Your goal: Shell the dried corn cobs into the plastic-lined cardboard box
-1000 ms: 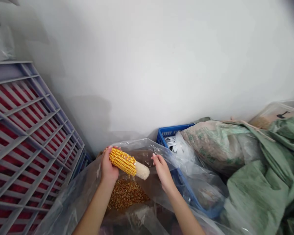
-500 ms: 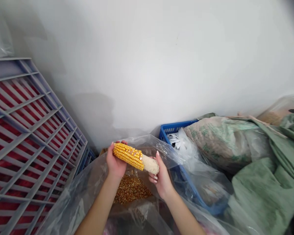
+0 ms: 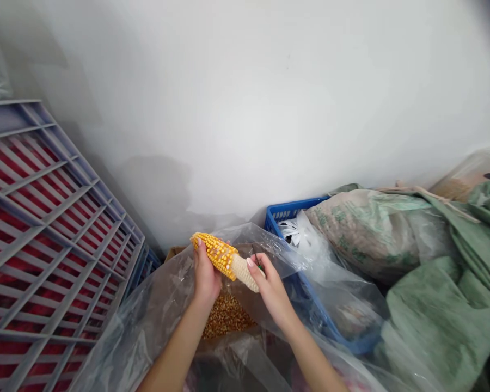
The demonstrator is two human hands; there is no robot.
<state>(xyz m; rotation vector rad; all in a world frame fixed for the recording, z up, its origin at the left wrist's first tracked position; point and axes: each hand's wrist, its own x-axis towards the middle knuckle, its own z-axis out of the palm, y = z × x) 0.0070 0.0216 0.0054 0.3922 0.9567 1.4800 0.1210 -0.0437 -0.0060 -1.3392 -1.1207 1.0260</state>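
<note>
An ear of corn (image 3: 215,253) is held slantwise between both hands, above a clear plastic bag. Yellow kernels cover its left part, with several gaps among them, and its right end is bare pale cob. My left hand (image 3: 207,276) is closed around the kernel-covered end, thumb on top. The bare end is in my right hand (image 3: 270,283), whose thumb and fingers are closed on it. A small green and dark thing (image 3: 261,267) shows by the right fingers, too small to name. Loose corn kernels (image 3: 227,317) lie in the bag below, partly hidden by the left arm.
A grey-purple slatted crate (image 3: 57,228) with red inside stands at left. The clear bag (image 3: 147,321) spreads around my forearms. At right, a blue basket (image 3: 291,206) holds white plastic bags; a stuffed sack (image 3: 363,228) and green cloth (image 3: 436,321) lie beyond. A white wall rises behind.
The ear has tilted more steeply, its bare end lower. My right hand has turned so its thumb and back face up, and the green bit has come into view.
</note>
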